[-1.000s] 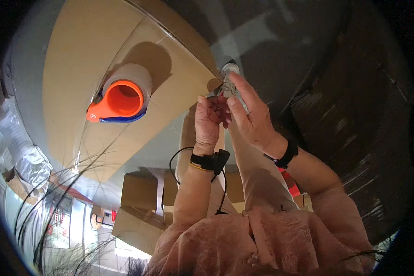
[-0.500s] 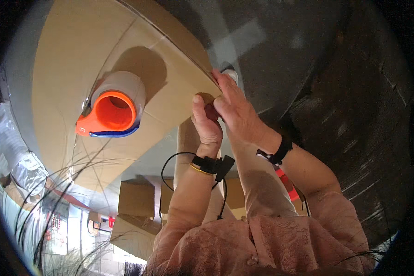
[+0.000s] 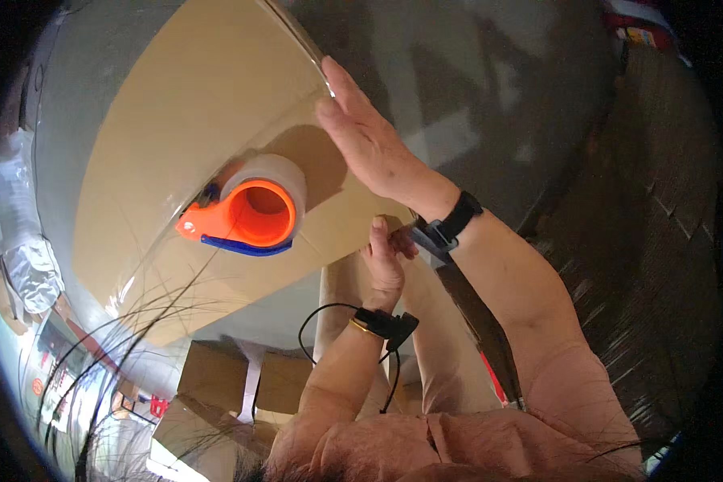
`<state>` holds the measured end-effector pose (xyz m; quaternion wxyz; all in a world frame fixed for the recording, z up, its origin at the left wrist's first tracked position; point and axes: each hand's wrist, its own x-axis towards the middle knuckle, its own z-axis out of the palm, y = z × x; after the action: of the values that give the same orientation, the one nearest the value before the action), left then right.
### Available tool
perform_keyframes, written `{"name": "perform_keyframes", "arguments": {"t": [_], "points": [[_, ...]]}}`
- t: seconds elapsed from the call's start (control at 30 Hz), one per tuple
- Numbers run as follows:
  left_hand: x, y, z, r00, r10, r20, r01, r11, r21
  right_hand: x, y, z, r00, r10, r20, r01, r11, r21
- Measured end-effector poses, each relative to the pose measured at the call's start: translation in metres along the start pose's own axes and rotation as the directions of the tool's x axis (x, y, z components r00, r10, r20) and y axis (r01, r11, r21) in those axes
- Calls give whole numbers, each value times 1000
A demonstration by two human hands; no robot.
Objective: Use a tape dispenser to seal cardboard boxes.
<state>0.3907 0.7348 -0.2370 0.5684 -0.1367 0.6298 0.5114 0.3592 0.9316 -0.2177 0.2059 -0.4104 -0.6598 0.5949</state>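
A large brown cardboard box (image 3: 185, 104) lies before me, clear tape along its seam and right edge. On it stands an orange tape dispenser (image 3: 191, 225) with a blue strip and a wide roll of clear tape (image 3: 287, 173). My right hand (image 3: 373, 149) lies against the box's right edge, fingers stretched out, its fingertips at a shiny strip of tape. At the near corner my left hand (image 3: 386, 269) has its thumb up and its fingers curled round the cardboard; the fingertips are partly hidden. Both wrists wear black bands, the left one with a cable.
Open cardboard boxes (image 3: 213, 373) stand on the floor at the lower left. Clear plastic wrapping (image 3: 32, 273) lies at the far left. A dark, rough surface (image 3: 643, 241) runs along the right side. My legs (image 3: 450, 353) are below the box's near edge.
My right hand has slid away from the near corner, farther along the box's right edge. The left hand stays at the corner. The whole view has shifted, with the dispenser now farther right.
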Motion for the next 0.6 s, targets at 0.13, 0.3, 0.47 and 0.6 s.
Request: {"name": "perform_keyframes", "arguments": {"t": [0.13,0.3,0.47,0.6], "points": [[6,-9,1,999,-32,6,33,995,-90,6,19,-17,990,57,127,-75,987,144],[10,-11,-3,997,-71,35,75,991,-107,55,-8,-55,940,254,227,-234,966,-112],[7,1,7,992,-124,10,125,990,-69,157,-38,-62,989,59,137,-38,989,-146],[11,-7,-2,986,-167,14,168,980,-103,203,-54,-23,983,185,-6,-184,982,43]]}}
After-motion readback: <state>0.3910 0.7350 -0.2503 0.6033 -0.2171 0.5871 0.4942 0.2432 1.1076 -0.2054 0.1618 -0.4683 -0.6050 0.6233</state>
